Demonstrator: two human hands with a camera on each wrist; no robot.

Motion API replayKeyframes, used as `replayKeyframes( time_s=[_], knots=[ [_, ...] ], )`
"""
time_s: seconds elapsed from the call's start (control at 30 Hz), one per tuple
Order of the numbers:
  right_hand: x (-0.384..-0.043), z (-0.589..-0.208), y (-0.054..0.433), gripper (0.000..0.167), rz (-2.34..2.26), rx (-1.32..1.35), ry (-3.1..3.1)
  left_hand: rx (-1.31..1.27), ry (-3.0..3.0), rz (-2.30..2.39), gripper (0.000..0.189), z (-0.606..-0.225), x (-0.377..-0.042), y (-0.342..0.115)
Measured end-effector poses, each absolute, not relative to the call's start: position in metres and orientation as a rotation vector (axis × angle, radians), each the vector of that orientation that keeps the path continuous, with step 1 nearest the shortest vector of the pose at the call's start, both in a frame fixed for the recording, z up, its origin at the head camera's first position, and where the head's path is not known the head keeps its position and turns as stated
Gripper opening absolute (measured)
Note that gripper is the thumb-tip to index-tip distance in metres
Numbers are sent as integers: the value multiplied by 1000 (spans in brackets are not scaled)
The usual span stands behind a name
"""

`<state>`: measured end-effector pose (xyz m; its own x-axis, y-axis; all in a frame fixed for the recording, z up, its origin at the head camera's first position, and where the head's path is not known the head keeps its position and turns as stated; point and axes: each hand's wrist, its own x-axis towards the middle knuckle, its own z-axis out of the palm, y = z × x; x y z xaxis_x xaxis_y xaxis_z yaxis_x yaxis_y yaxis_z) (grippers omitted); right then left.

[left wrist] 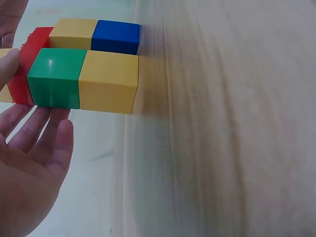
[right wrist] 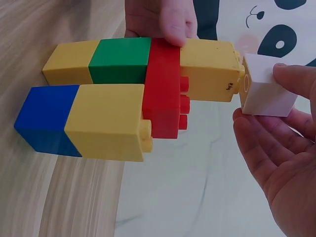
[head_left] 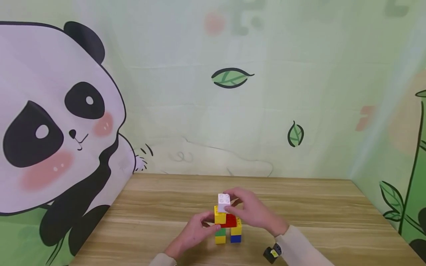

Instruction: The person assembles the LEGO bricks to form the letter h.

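A small structure of toy building bricks stands upright on the wooden table. Its left column has a yellow brick (head_left: pixel 220 240) under a green brick (head_left: pixel 220 232); the right column is a blue brick (head_left: pixel 236 238) under a yellow brick (head_left: pixel 236 231). Across both lies a red brick (right wrist: pixel 163 94), with another yellow brick (right wrist: pixel 207 69) on its left end. My left hand (head_left: pixel 196 231) grips the structure around the red brick, thumb in front. Between thumb and fingers, my right hand (head_left: pixel 249 208) pinches a white brick (right wrist: pixel 266 89) at the top yellow brick's studs; whether it is seated I cannot tell.
The wooden table (head_left: pixel 159 199) reaches back to a pale green printed backdrop (head_left: pixel 186 103) with a large panda at the left. A small black device (head_left: pixel 271 254) is at the right wrist, beside the sleeve.
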<state>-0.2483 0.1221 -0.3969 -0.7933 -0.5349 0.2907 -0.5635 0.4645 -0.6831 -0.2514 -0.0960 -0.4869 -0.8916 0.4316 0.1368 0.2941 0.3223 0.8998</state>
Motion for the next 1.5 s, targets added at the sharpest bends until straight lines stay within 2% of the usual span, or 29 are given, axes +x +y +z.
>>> replayKeyframes(
  time_s=[0.33,0.87,1.5],
  knots=[
    [-248,-398,118,38,1231,1032,-2669,705,2427,1683,30,-487,-251,-96],
    [-248,-399,114,48,1128,1196,-2588,730,2405,1698,30,-487,-251,-97],
    [-248,-405,116,54,1101,1180,-2558,724,2435,1676,26,-489,-253,-96]
  ],
)
